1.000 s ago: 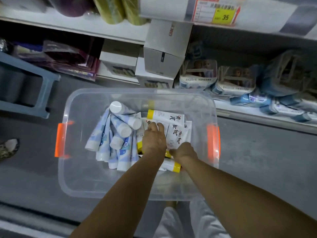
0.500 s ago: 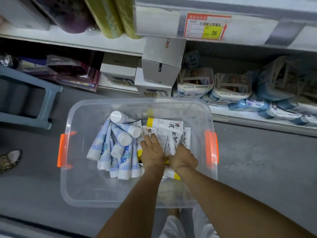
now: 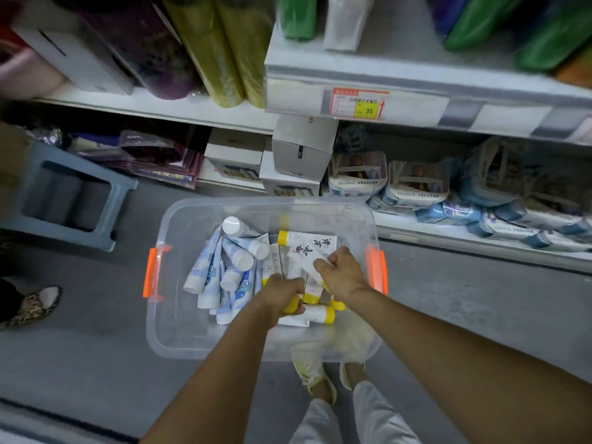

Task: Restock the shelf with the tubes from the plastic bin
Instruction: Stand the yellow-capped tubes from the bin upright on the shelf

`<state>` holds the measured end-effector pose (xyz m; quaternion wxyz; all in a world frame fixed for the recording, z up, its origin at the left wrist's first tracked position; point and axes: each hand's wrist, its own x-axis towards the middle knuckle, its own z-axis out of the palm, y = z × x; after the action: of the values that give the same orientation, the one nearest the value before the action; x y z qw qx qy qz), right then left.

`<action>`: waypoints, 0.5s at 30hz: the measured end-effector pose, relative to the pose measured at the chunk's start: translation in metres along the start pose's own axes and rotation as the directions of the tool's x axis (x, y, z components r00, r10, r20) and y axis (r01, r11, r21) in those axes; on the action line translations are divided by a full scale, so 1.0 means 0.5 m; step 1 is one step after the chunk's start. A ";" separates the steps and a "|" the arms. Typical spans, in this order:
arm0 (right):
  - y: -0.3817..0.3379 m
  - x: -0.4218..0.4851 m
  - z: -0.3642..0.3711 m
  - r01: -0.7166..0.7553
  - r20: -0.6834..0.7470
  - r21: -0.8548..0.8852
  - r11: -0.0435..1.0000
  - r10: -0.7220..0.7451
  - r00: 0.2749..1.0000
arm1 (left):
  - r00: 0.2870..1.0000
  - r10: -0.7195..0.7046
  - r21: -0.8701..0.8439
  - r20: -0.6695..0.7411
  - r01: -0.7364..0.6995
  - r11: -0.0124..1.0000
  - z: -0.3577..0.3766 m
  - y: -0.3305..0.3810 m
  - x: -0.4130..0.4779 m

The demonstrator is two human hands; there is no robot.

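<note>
In the clear plastic bin (image 3: 166, 328) on the floor before the shelf (image 3: 416, 88), yellow-capped tubes (image 3: 292, 305) are gripped by the left hand (image 3: 283, 294) and a white tube (image 3: 302, 262) is pinched by the right hand (image 3: 341, 274), with blue-and-white tubes (image 3: 208, 270) lying beside them.

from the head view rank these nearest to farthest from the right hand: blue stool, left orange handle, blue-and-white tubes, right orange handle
From the right hand:
1. right orange handle, just beside it on the plastic bin's right wall
2. blue-and-white tubes, in the bin's left half
3. left orange handle, on the bin's opposite wall
4. blue stool, on the floor beyond the bin, far left
</note>
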<state>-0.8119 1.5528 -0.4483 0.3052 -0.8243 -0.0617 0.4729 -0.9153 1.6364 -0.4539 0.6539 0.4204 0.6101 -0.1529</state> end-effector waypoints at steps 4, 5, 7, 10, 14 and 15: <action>-0.071 -0.080 -0.059 0.000 0.094 0.151 0.989 -0.014 0.995 | 0.998 0.058 -0.117 -0.007 -0.058 0.991 -0.011 0.027 -0.105; -0.089 -0.103 -0.074 0.006 0.129 0.168 0.986 -0.028 0.991 | 0.997 0.077 -0.157 0.000 -0.076 0.985 -0.011 0.033 -0.134; -0.122 -0.146 -0.105 0.033 0.197 0.197 0.980 -0.073 0.978 | 0.994 0.110 -0.218 0.006 -0.106 0.970 -0.013 0.048 -0.191; -0.172 -0.202 -0.149 0.086 0.257 0.232 0.969 -0.147 0.955 | 0.979 0.203 -0.239 -0.033 -0.205 0.949 -0.024 0.082 -0.277; -0.234 -0.279 -0.205 0.208 0.268 0.238 0.949 -0.270 0.925 | 0.900 0.434 -0.027 -0.041 -0.435 0.900 -0.051 0.125 -0.376; -0.246 -0.297 -0.216 0.230 0.271 0.249 0.941 -0.296 0.916 | 0.873 0.486 0.029 -0.042 -0.485 0.874 -0.056 0.136 -0.400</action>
<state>-0.7814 1.5459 -0.2294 0.4392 -0.6881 -0.1682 0.5526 -0.9271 1.6353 -0.2409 0.6527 0.5693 0.4995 0.0207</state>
